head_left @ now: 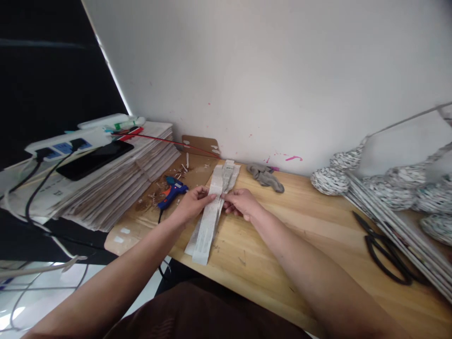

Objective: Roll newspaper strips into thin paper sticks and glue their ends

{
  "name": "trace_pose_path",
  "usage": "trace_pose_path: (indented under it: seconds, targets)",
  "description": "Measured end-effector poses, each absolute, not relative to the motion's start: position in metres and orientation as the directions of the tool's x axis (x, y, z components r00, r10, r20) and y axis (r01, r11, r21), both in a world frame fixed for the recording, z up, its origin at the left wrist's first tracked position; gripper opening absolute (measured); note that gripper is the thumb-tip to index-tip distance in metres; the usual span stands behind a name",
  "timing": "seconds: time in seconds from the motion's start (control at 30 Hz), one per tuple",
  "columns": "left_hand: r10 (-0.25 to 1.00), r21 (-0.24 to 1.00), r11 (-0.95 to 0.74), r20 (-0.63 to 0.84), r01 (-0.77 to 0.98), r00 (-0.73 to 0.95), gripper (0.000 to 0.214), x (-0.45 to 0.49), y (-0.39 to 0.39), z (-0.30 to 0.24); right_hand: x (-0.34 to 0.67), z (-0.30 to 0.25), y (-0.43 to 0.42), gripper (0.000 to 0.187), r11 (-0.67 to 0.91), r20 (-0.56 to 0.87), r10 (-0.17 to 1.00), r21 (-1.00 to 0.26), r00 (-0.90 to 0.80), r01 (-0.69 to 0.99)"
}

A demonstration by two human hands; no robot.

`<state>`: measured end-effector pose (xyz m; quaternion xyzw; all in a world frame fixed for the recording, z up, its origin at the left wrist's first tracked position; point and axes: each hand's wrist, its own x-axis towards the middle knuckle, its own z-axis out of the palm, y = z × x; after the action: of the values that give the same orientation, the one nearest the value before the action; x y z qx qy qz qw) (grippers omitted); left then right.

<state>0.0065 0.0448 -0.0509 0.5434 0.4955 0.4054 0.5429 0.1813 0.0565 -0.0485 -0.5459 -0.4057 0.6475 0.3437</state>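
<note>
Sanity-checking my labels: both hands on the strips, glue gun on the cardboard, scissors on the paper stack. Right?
Not quite: the scissors aren't on the paper stack. The head view shows them on the table, by the paper rods at right. The rest holds: left hand and right hand on the strips, glue gun on the cardboard.

Soft lt., slight blur, edge distort'n.

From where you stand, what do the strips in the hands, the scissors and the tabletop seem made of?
Strips: thin, matte paper, likely newsprint, given rows of print.
Scissors: dull black and slim, probably metal; any coating is unclear.
Tabletop: smooth, apparently wood, from its pale grain.
</note>
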Motion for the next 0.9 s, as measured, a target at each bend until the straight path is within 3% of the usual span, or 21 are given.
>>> trace_pose_path:
  seconds: [0.1, 0.27, 0.5, 0.57, 0.7, 0.8, 0.9]
  targets:
    - [0.959, 0.979, 0.160, -0.185, 0.130, 0.215, 0.037, 0.006, 0.046, -0.050, 0.182, -0.045, 0.056, 0.025, -0.447, -0.448, 0.878, -0.893, -0.169, 0.048]
    - [0.974, 0.967, 0.152, -0.181, 0.202, 0.135, 0.032, 0.001, 0.050, -0.050, 0.206, -0.031, 0.061, 0.018, -0.481, -0.500, 0.822, -0.866, -0.273, 0.136]
    - [0.962, 0.952, 0.199, -0.235, 0.232, 0.140, 0.033, 0.007, 0.039, -0.035, 0.238, -0.023, 0.070, 0.010, -0.421, -0.441, 0.840, -0.897, -0.318, 0.133]
    - [0.978, 0.952, 0.156, -0.187, 0.263, 0.095, 0.032, 0.007, 0.036, -0.032, 0.238, -0.027, 0.070, 0.009, -0.414, -0.429, 0.847, -0.903, -0.314, 0.118]
    - [0.997, 0.935, -0.075, 0.066, 0.347, 0.037, 0.026, 0.005, 0.031, -0.023, 0.234, -0.033, 0.071, 0.006, -0.392, -0.395, 0.867, -0.917, -0.304, 0.071]
    - [0.992, 0.973, -0.109, 0.093, 0.205, 0.086, 0.027, 0.005, 0.018, -0.007, 0.235, -0.037, 0.074, 0.006, -0.376, -0.369, 0.889, -0.926, -0.271, 0.026]
    - [0.956, 0.999, 0.021, -0.008, -0.044, 0.292, 0.034, 0.005, -0.007, 0.011, 0.237, -0.040, 0.078, 0.009, -0.352, -0.342, 0.921, -0.936, -0.185, -0.024]
